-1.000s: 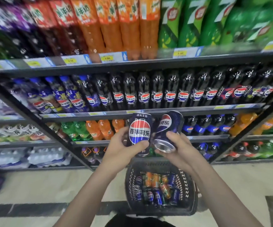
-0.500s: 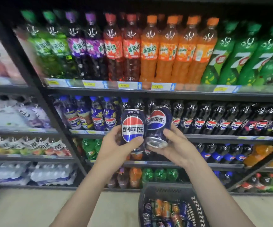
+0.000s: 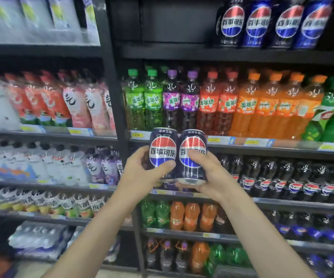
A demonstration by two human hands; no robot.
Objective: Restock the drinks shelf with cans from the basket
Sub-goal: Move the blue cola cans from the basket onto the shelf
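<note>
Black drinks shelving (image 3: 182,54) fills the view. On the top shelf, a dark open bay takes up the left and middle; a row of Pepsi cans (image 3: 262,23) stands at its right. Shelf below packed edge to edge with Mirinda bottles (image 3: 208,105), caps close under the shelf lip. Black upright post (image 3: 112,97) divides this rack from the tea bottles (image 3: 78,105) on the left.

Left hand (image 3: 140,173) grips the left Pepsi can (image 3: 162,152), fingers clamped round it. Right hand (image 3: 208,177) holds the right Pepsi can (image 3: 192,155), thumb across the logo, fingers curled beneath. Both cans upright, side by side, touching, held in front of the price-tag rail (image 3: 252,141).
</note>
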